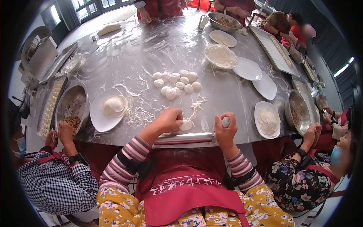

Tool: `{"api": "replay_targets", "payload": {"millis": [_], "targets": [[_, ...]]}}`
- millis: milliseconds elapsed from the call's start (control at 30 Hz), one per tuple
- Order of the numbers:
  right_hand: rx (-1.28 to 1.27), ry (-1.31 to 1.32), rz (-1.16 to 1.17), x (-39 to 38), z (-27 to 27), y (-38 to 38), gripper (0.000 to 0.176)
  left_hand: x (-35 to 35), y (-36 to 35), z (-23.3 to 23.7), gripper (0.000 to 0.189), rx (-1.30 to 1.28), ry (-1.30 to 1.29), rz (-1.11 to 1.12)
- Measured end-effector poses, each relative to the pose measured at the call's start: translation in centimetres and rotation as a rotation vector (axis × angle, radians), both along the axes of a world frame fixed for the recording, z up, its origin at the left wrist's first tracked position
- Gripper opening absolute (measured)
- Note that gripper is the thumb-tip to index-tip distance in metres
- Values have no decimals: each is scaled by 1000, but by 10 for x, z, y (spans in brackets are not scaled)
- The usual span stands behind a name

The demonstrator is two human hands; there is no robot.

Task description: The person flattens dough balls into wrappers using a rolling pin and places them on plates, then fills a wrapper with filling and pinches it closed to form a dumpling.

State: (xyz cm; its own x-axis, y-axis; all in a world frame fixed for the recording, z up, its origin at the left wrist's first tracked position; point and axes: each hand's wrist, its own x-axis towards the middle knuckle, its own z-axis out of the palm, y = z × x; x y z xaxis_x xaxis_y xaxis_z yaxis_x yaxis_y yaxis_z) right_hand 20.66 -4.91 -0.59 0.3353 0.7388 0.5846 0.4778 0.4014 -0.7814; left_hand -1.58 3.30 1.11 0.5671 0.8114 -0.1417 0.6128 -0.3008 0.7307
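Near the table's front edge, my right hand [226,130] is wrapped around the handle of a metal rolling pin [184,139]. The pin's shiny barrel lies crosswise along the edge, in front of my apron. My left hand [169,120] is closed, its fingertips pinching the edge of a small flattened dough round [186,125] just beyond the barrel. Its thumb is partly hidden. Farther up, a cluster of several floured dough balls [180,81] sits on the steel table, with scattered flour [196,108] between them and my hands.
At left, a plate [99,122] carries stacked wrappers beside a bowl of filling [72,104]. To the right are another wrapper plate [267,133] and a filling bowl [305,126]. Flour fills a bowl [221,56]. Co-workers' hands [65,132] are close on both sides.
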Motion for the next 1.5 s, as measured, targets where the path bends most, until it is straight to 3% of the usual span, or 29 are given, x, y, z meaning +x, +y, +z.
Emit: {"api": "replay_targets", "payload": {"millis": [133,233,300,433,533,633,700,767,933,1000,1133,1200,1267,1500], "targets": [[64,-193,-73,-9,13,47,19,16,-4,5,13,3,23,-63],[61,-145,-39,-18,17,77,19,22,6,2,13,180,-4,-38],[82,-164,-58,-14,16,68,19,16,10,5,12,-29,-26,-97],[39,-150,-43,-3,10,4,20,2,1,0,11,46,-99,-48],[-16,-97,-55,-4,11,7,20,0,-3,3,11,-173,-103,-24],[41,-146,-75,-12,12,57,21,11,3,7,12,-67,-90,-93],[110,-183,-72,-17,13,77,21,17,6,6,13,170,25,-45],[56,-136,-14,-20,15,85,21,17,11,4,15,149,17,-78],[17,-219,-103,-5,19,12,22,10,2,1,17,98,56,-120],[26,-196,-80,-3,17,-1,21,6,-3,5,16,-146,-84,-40],[30,-180,-76,-8,13,39,20,13,-8,10,18,-1,-40,-126],[56,-166,-61,-17,15,72,20,19,-6,15,21,141,131,-20],[84,-163,-41,-18,17,79,19,21,2,6,24,170,121,-13],[-2,-115,-48,-3,12,-7,20,9,-4,-1,15,-27,-16,-80]]}}
